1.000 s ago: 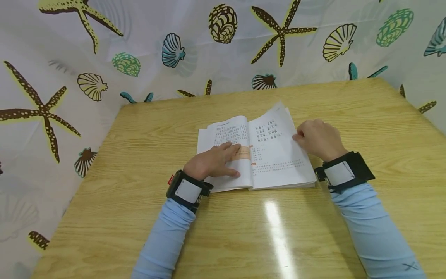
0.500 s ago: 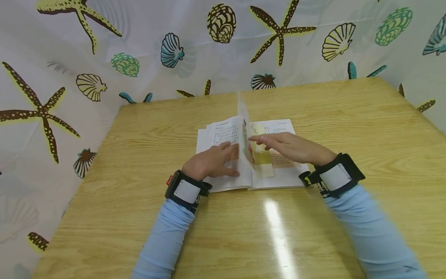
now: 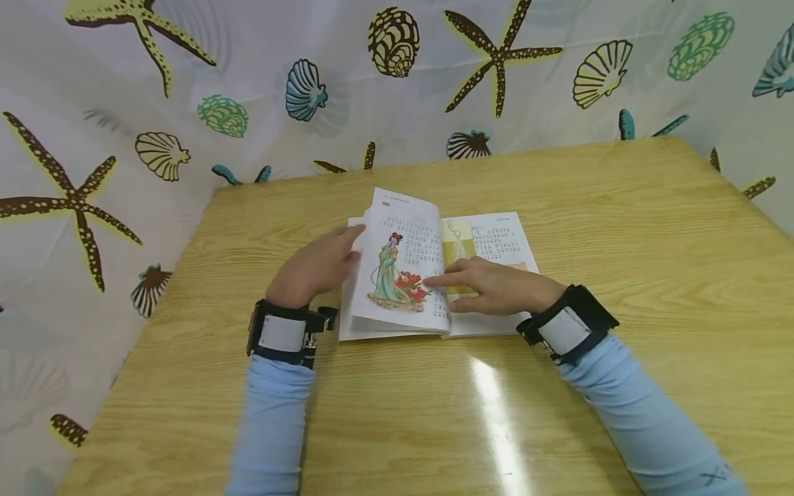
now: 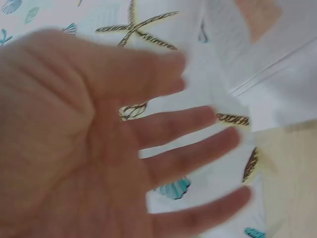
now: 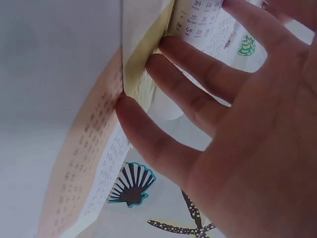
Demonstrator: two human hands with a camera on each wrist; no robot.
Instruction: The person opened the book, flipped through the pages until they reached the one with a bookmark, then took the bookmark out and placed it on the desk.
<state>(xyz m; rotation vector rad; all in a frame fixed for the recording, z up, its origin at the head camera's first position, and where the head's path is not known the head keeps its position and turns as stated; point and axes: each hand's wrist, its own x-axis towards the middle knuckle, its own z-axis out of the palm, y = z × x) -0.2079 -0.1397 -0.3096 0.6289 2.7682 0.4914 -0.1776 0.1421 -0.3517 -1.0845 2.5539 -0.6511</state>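
An open book (image 3: 490,324) lies on the table, text on both sides. Its turned leaf (image 3: 397,238), with a drawing of a robed figure and red flowers, rises slightly over the left half. My left hand (image 3: 319,265) is at that leaf's left edge, fingertips overlapping the margin in the head view. In the left wrist view the left hand's fingers (image 4: 193,156) are spread and fairly straight. My right hand (image 3: 496,286) lies over the right page near the spine, its index fingertip by the red flowers. Extended fingers (image 5: 158,148) touch the page in the right wrist view.
The wooden table (image 3: 397,413) reaches around the book on all sides. Behind it and to the left hangs a white cloth (image 3: 248,41) printed with shells and starfish. Both wrists wear black straps (image 3: 285,334).
The right hand has swept a leaf from right to left and now lies near the spine. My left hand has slid left off the page to the book's left edge.
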